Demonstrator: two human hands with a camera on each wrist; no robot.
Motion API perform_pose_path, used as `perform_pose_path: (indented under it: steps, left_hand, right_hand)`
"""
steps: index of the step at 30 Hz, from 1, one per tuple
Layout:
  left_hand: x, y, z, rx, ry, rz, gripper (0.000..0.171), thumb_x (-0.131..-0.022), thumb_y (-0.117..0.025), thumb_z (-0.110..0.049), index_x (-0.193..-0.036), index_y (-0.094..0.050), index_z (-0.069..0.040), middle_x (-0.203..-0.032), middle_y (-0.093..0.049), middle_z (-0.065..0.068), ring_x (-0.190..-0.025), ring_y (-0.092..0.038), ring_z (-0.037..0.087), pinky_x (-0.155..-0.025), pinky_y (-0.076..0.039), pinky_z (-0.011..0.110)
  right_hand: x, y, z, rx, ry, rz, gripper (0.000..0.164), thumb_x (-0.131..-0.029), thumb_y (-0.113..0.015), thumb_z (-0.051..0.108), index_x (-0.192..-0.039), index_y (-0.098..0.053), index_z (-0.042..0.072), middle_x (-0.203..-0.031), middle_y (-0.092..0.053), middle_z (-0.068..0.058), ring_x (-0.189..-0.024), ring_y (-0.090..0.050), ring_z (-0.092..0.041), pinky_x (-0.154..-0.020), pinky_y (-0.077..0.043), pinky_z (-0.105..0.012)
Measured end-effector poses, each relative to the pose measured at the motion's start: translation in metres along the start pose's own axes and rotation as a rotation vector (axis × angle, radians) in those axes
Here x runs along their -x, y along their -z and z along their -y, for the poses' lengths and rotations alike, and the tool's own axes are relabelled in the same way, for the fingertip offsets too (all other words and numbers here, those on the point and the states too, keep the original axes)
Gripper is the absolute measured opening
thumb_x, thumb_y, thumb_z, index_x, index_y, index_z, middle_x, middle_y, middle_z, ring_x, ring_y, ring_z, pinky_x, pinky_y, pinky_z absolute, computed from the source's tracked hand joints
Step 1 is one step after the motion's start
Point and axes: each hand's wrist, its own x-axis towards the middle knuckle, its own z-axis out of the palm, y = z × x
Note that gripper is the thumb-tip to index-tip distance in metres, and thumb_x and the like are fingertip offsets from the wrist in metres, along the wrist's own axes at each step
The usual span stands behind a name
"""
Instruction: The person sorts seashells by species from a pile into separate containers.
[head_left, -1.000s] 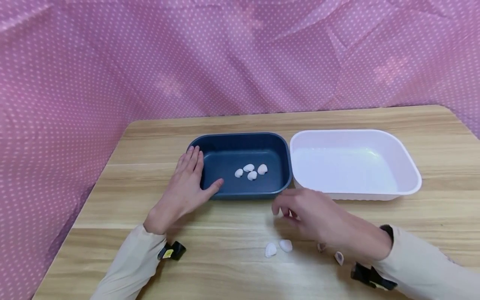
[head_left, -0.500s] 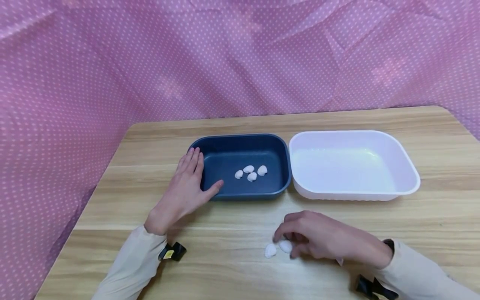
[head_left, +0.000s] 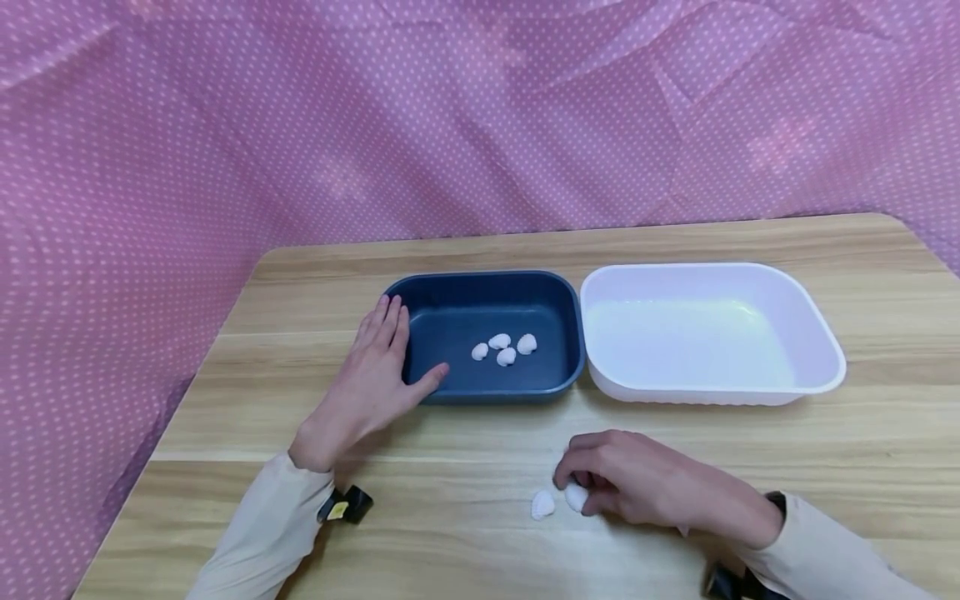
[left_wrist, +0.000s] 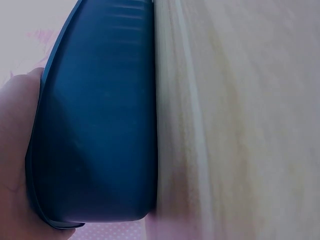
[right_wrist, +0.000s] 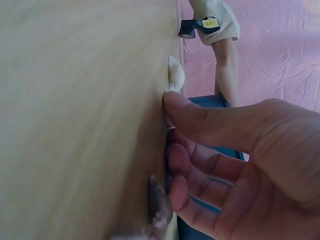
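Two white seashells lie on the table in front of the basins. My right hand (head_left: 637, 479) has thumb and index finger curled about the right-hand seashell (head_left: 576, 497); in the right wrist view the thumb mostly hides it. Just left of it sits the other white seashell (head_left: 542, 504), also seen past the thumb tip as a ribbed white shell (right_wrist: 176, 75). A dark seashell (right_wrist: 159, 202) lies below the curled fingers. My left hand (head_left: 367, 375) rests on the left end of the dark blue basin (head_left: 487, 394), fingers extended over its rim and thumb along the front.
Several white seashells (head_left: 506, 357) lie inside the blue basin. A white basin (head_left: 712, 388) stands right beside it. Both are on a wooden table (head_left: 247, 400), with a pink dotted cloth (head_left: 420, 125) hanging behind.
My right hand has come down from near the blue basin's front corner to the right-hand white seashell and closed thumb and finger about it. My left hand stays on the basin.
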Motion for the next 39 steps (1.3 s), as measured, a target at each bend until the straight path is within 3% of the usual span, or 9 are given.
perform_pose_path:
  steps: [6, 12, 19, 27, 39]
  left_hand:
    - [0.001, 0.002, -0.001, 0.023, 0.018, 0.012, 0.107, -0.087, -0.035, -0.076, -0.152, -0.008, 0.005, -0.160, 0.002, 0.019, -0.147, 0.011, 0.028, -0.119, -0.002, 0.047]
    - [-0.003, 0.007, -0.002, 0.039, 0.014, -0.032, 0.106, -0.087, -0.034, -0.077, -0.153, -0.005, 0.002, -0.161, 0.004, 0.016, -0.147, 0.011, 0.026, -0.119, -0.003, 0.046]
    - [-0.007, 0.004, -0.001, 0.053, 0.007, 0.002, 0.106, -0.087, -0.032, -0.078, -0.153, -0.004, 0.000, -0.161, 0.003, 0.013, -0.147, 0.012, 0.024, -0.119, -0.002, 0.044]
    - [-0.010, 0.002, -0.001, 0.048, 0.000, -0.012, 0.104, -0.088, -0.032, -0.076, -0.153, -0.005, 0.001, -0.161, 0.001, 0.015, -0.147, 0.009, 0.025, -0.119, -0.002, 0.043]
    - [-0.013, 0.001, -0.003, 0.028, -0.011, -0.037, 0.104, -0.088, -0.033, -0.076, -0.152, -0.009, 0.003, -0.161, -0.002, 0.017, -0.148, 0.007, 0.028, -0.119, -0.005, 0.045]
  right_hand:
    - [0.001, -0.001, 0.000, -0.046, -0.044, -0.005, 0.026, -0.078, -0.080, 0.010, -0.099, -0.069, 0.019, -0.079, -0.050, 0.016, -0.072, -0.049, 0.000, -0.064, -0.044, -0.017]
    - [0.003, -0.002, -0.002, -0.048, -0.034, -0.011, 0.024, -0.078, -0.079, 0.008, -0.096, -0.069, 0.020, -0.080, -0.051, 0.016, -0.071, -0.049, 0.001, -0.064, -0.045, -0.016]
    - [0.003, -0.002, -0.002, -0.035, -0.035, -0.011, 0.021, -0.081, -0.077, 0.010, -0.096, -0.068, 0.021, -0.078, -0.049, 0.016, -0.069, -0.048, 0.001, -0.062, -0.044, -0.016]
    - [0.003, -0.001, -0.002, -0.048, -0.069, -0.011, 0.020, -0.082, -0.076, 0.011, -0.098, -0.068, 0.020, -0.077, -0.050, 0.016, -0.068, -0.048, 0.001, -0.062, -0.044, -0.017]
    - [0.004, 0.002, -0.001, -0.084, -0.046, -0.076, 0.019, -0.083, -0.075, 0.012, -0.100, -0.068, 0.019, -0.078, -0.052, 0.015, -0.068, -0.050, 0.001, -0.061, -0.046, -0.017]
